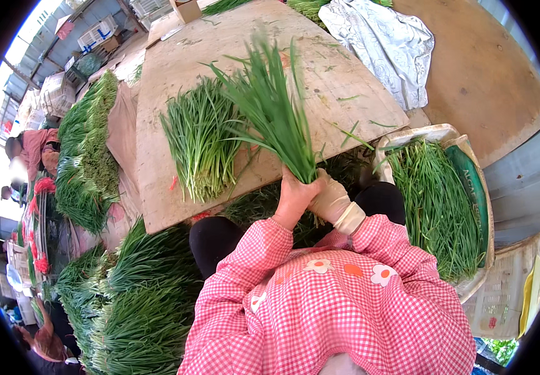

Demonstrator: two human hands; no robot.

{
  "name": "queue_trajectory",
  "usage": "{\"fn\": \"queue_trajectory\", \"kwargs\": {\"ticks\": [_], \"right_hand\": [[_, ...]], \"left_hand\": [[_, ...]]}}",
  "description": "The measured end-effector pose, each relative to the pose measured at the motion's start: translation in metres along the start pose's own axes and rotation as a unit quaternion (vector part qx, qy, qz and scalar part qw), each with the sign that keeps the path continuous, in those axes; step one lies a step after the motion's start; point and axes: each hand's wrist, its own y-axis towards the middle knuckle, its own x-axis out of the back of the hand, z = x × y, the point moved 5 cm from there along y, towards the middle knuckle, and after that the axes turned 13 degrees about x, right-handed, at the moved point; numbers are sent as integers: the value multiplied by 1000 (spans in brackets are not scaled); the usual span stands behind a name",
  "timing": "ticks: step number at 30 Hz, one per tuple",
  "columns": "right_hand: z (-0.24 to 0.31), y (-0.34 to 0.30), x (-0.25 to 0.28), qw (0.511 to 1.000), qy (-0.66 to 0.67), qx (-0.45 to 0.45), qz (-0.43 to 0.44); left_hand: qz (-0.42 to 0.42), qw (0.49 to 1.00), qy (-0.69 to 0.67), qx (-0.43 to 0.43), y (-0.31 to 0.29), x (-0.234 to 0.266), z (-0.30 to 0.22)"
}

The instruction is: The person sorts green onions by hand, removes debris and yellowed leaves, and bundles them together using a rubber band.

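A bunch of green chives (279, 119) stands fanned out above the near edge of the board, its leaf tips blurred. My left hand (296, 195), bare, is wrapped round the lower part of the bunch. Against it on the right, my right hand (331, 197), in a pale glove, also closes round the stems. The stem ends below my hands are mostly hidden. Left of the bunch, a pile of chives (201, 137) lies on the wooden board (338, 75), pale stem ends toward me.
On my right a white crate (464, 287) holds loose chives. Stacked chives (151, 306) lie at the lower left, more chives (85, 150) beyond. A white patterned cloth (385, 47) drapes over the board's far right. Co-workers (35, 150) sit at the far left.
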Motion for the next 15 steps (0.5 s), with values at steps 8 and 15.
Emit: {"fn": "queue_trajectory", "kwargs": {"ticks": [8,15], "right_hand": [[7,-19,-11,978,163,-8,-130],[-27,-73,-38,959,236,-61,146]], "left_hand": [[40,960,-270,62,10,17,-6],[107,931,-341,71,11,51,-42]]}}
